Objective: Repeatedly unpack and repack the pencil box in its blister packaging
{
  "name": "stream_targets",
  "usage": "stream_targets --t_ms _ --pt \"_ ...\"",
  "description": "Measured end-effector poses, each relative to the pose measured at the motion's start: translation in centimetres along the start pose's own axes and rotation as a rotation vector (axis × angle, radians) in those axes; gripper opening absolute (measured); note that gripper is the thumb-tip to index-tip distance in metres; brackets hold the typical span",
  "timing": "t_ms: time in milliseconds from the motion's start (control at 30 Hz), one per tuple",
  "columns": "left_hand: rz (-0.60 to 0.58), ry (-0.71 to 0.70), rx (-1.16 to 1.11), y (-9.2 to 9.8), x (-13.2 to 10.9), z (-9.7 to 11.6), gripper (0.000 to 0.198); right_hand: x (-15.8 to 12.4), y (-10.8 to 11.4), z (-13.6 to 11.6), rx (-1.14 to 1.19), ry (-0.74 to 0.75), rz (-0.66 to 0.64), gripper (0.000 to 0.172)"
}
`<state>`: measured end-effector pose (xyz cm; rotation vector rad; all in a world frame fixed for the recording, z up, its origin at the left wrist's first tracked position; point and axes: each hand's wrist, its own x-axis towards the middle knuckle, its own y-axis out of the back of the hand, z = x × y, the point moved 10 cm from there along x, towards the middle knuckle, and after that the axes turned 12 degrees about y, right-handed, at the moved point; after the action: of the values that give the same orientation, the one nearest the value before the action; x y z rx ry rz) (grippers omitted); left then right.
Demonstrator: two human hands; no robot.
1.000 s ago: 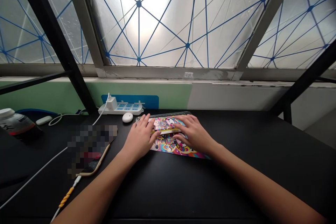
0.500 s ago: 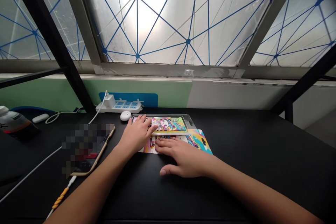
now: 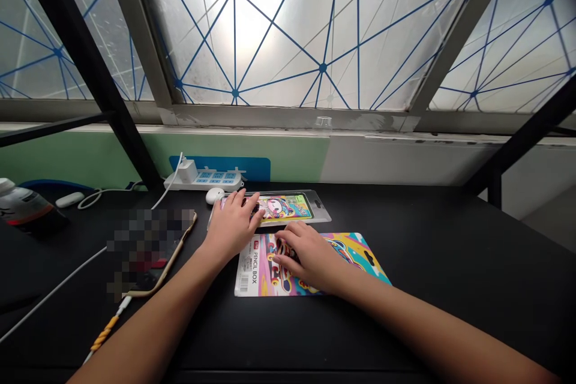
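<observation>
A colourful pencil box in a clear plastic shell [image 3: 294, 207] lies near the back of the black table [image 3: 450, 264]. My left hand [image 3: 231, 225] rests flat on its left end, fingers stretched out. In front of it lies a bright printed card insert marked "PENCIL BOX" [image 3: 355, 255], apart from the shell. My right hand [image 3: 306, 258] lies flat on the middle of this card, fingers spread and pressing down.
A white power strip with a plugged charger [image 3: 202, 179] sits at the back, with a small white oval object [image 3: 215, 195] beside it. A phone with a cable [image 3: 148, 246] lies to the left. A bottle [image 3: 22, 207] stands at the far left edge.
The printed card has slid toward me out from under the plastic shell, drawn by my right hand. My left hand stayed on the shell's left end.
</observation>
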<state>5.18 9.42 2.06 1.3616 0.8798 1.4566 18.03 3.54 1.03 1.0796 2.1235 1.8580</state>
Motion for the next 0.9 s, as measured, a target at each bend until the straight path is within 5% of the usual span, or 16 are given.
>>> stream_targets --t_ms 167,600,800,900 --pt "-0.109 -0.124 -0.035 -1.1 -0.2 1.3 0.046 -0.3 -0.6 0.9 -0.137 -0.157 0.004 0.032" --pt "-0.17 -0.075 -0.11 -1.6 0.6 0.4 0.045 -0.5 -0.1 1.1 -0.193 -0.161 0.005 0.032" --pt "-0.192 -0.035 -0.224 -0.5 1.0 -0.2 0.046 -0.5 2.4 1.2 -0.095 -0.213 0.02 0.032" --pt "-0.197 -0.018 -0.296 -0.1 0.8 -0.3 0.047 -0.9 5.1 3.6 -0.07 -0.284 0.034 0.039"
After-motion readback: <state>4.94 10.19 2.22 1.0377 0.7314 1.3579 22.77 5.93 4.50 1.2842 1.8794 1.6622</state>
